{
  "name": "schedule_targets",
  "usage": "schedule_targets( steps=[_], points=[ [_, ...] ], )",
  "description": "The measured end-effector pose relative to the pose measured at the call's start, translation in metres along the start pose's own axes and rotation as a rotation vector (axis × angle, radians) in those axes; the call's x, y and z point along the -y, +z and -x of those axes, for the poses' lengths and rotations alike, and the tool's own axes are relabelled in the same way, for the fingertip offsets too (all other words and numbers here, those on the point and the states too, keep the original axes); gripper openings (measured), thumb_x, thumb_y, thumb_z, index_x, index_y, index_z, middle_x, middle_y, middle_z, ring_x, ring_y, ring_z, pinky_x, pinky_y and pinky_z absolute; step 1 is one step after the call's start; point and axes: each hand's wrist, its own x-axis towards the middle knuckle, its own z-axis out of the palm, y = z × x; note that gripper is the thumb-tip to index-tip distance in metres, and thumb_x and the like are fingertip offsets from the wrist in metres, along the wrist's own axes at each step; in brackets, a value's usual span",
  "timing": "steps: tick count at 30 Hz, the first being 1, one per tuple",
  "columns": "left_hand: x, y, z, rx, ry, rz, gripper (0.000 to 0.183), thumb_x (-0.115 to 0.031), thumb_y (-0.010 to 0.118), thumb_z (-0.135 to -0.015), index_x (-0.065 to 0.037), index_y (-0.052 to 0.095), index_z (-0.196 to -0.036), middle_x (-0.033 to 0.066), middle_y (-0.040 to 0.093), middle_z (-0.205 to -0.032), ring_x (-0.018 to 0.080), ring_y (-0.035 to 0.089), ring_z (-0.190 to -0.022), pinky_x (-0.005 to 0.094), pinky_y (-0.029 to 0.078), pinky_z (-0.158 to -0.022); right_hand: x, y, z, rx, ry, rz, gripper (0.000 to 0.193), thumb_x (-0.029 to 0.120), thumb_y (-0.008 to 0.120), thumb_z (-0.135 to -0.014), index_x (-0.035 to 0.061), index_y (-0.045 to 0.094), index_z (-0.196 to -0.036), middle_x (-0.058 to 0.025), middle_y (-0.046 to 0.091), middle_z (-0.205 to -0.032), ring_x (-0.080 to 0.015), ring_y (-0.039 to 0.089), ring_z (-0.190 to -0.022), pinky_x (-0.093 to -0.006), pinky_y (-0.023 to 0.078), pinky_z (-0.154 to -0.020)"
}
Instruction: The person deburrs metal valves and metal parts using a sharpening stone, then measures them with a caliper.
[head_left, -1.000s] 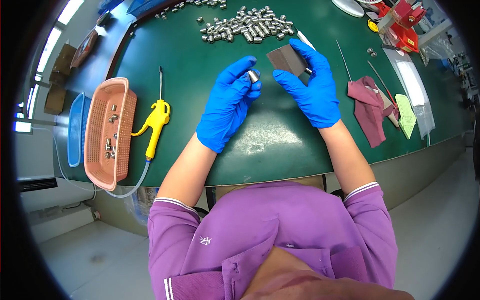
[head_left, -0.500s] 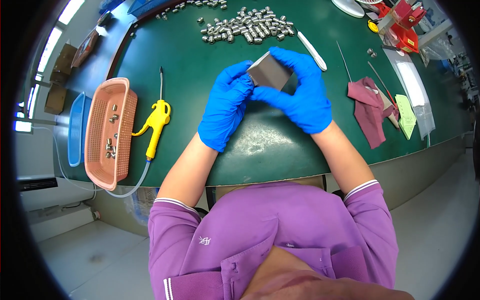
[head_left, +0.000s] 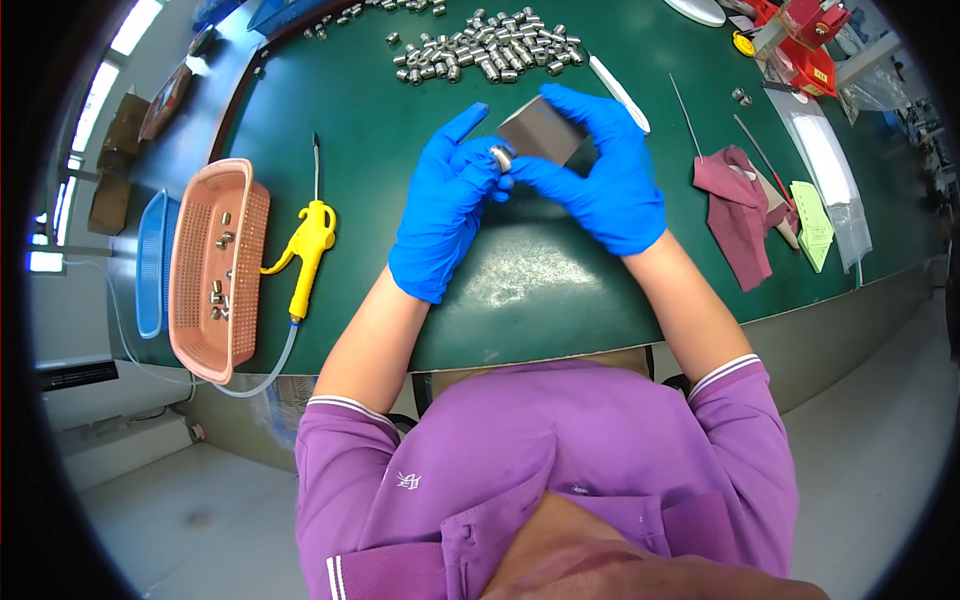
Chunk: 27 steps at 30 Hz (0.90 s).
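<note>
Blue-gloved, the left hand [head_left: 432, 215] raises its index finger while pinching a metal cylinder [head_left: 502, 158] beside the grey-brown block [head_left: 542, 133] clamped between thumb and fingers of the right hand [head_left: 615, 190], so the cylinder, hidden a moment ago, sits exposed, seemingly open to inspection.

Toward twelve o'clock, the metal cylinder [head_left: 502, 158] is partly covered by the left hand [head_left: 438, 210], and the grey block [head_left: 541, 134] by the right hand [head_left: 612, 190]. At nine o'clock, the blue basket [head_left: 152, 265] is partly hidden behind the pink basket [head_left: 250, 265]. At one o'clock, a white round object [head_left: 698, 10] is cut off by the top edge. Near three o'clock, the marks on the green slips [head_left: 812, 228] are too small to be read.
</note>
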Motion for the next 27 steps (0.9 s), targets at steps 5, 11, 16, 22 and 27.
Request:
schedule_targets(
  steps=[5, 11, 16, 22, 27],
  points=[
    [0.004, 0.004, 0.004, 0.02, 0.047, -0.014, 0.057, -0.015, 0.065, -0.08, 0.0, 0.037, -0.128, 0.0069, 0.059, -0.089, 0.0146, 0.056, -0.075, 0.0248, 0.047, -0.066, -0.009, -0.005, 0.0, -0.116, 0.216, -0.22, 0.064, 0.032, 0.077, -0.066, 0.0006, 0.052, -0.115, -0.0123, 0.057, -0.104, -0.0209, 0.055, -0.096, -0.0327, 0.043, -0.086],
    [0.003, 0.006, 0.005, 0.016, 0.02, 0.12, 0.035, -0.014, 0.058, -0.085, -0.001, 0.051, -0.117, 0.0058, 0.059, -0.093, 0.0137, 0.056, -0.081, 0.0246, 0.047, -0.073, -0.006, -0.006, -0.001, -0.117, 0.279, -0.241, 0.064, 0.03, 0.077, -0.066, -0.0007, 0.051, -0.116, -0.0127, 0.057, -0.108, -0.0202, 0.056, -0.097, -0.0314, 0.043, -0.087],
    [0.004, 0.005, 0.008, -0.089, -0.017, 0.129, 0.034, -0.012, 0.057, -0.086, -0.001, 0.051, -0.117, 0.007, 0.058, -0.101, 0.014, 0.057, -0.085, 0.025, 0.047, -0.078, -0.002, -0.005, 0.002, -0.089, 0.262, -0.248, 0.067, 0.031, 0.078, -0.065, -0.0005, 0.05, -0.117, -0.0135, 0.054, -0.111, -0.0208, 0.054, -0.099, -0.0321, 0.043, -0.087],
    [0.009, 0.005, 0.006, -0.061, 0.021, 0.125, 0.037, -0.01, 0.057, -0.085, -0.001, 0.048, -0.119, 0.0087, 0.057, -0.106, 0.0142, 0.057, -0.089, 0.0253, 0.048, -0.078, 0.021, -0.003, 0.009, 0.081, -0.004, -0.087, 0.069, 0.034, 0.081, -0.059, 0.0024, 0.053, -0.114, -0.0124, 0.053, -0.105, -0.0255, 0.054, -0.097, -0.0341, 0.043, -0.086],
    [0.009, 0.006, 0.001, -0.11, 0.035, 0.112, 0.044, -0.008, 0.058, -0.084, -0.001, 0.041, -0.124, 0.0093, 0.056, -0.104, 0.0132, 0.056, -0.082, 0.0248, 0.048, -0.074, 0.013, 0.003, 0.004, 0.06, 0.04, -0.045, 0.075, 0.033, 0.084, -0.052, 0.0073, 0.053, -0.115, -0.0122, 0.054, -0.105, -0.0261, 0.054, -0.098, -0.0362, 0.042, -0.087]
  ],
)
